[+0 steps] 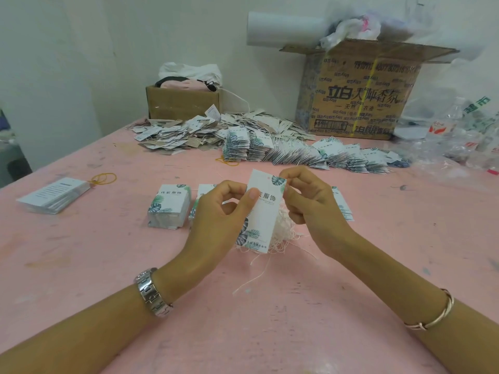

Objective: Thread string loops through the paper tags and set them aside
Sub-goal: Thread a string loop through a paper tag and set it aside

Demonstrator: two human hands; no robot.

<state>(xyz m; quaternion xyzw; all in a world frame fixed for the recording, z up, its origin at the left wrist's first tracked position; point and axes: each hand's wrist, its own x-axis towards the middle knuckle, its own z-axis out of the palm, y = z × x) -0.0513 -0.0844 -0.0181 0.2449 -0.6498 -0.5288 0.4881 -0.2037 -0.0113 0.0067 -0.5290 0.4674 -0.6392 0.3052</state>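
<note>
A paper tag is held upright above the bench, pinched at mid-height by fingers of the left hand and at its top corner by those of the right hand. The tag could be torn at its top if a loop is forced, or the loose string bundle beneath could be snagged. Reach toward the finished heap is crowded by tag stacks.

Two hands, one held tag, two cardboard boxes, two rubber bands.
</note>
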